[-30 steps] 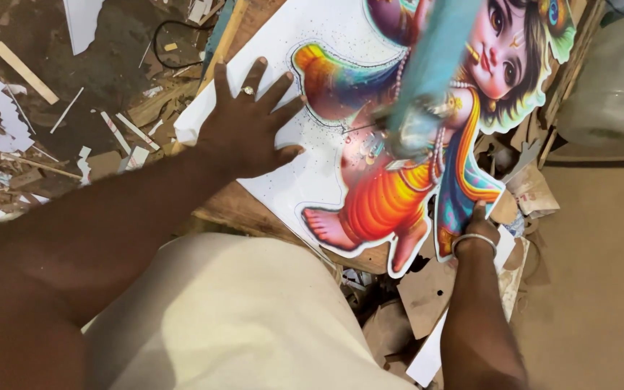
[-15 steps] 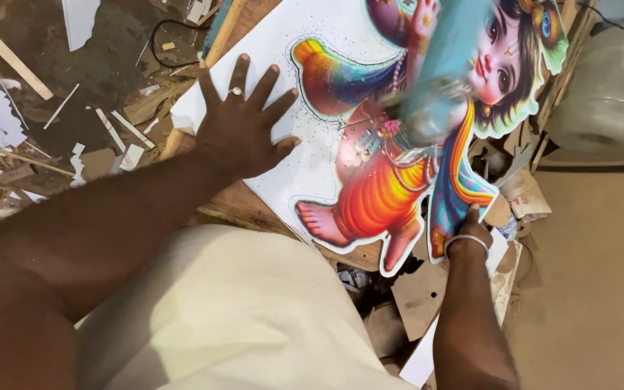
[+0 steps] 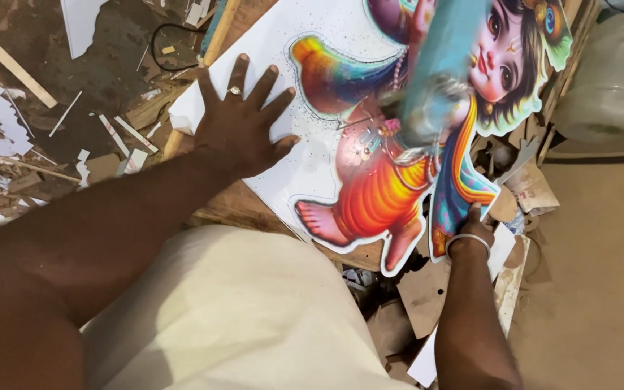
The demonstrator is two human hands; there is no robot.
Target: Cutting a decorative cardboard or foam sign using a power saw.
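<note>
Head view: the left hand point(image 3: 243, 130) lies flat, fingers spread wide, palm down on the white margin of a printed board point(image 3: 305, 72); a ring shows on one finger; it grips nothing. The board carries a colourful figure cutout point(image 3: 384, 188), orange and blue, lying at centre right across a wooden surface point(image 3: 236, 206); its feet overhang the near edge. The right hand point(image 3: 474, 224) sits at the near right edge of the cutout, mostly hidden beneath it, a bangle on the wrist; whether it grips cannot be told. A blurred turquoise tool point(image 3: 435, 79) stands over the middle of the figure. Wood scraps point(image 3: 19, 72) litter the floor at far left; a large pale container point(image 3: 615, 79) stands at far right.
</note>
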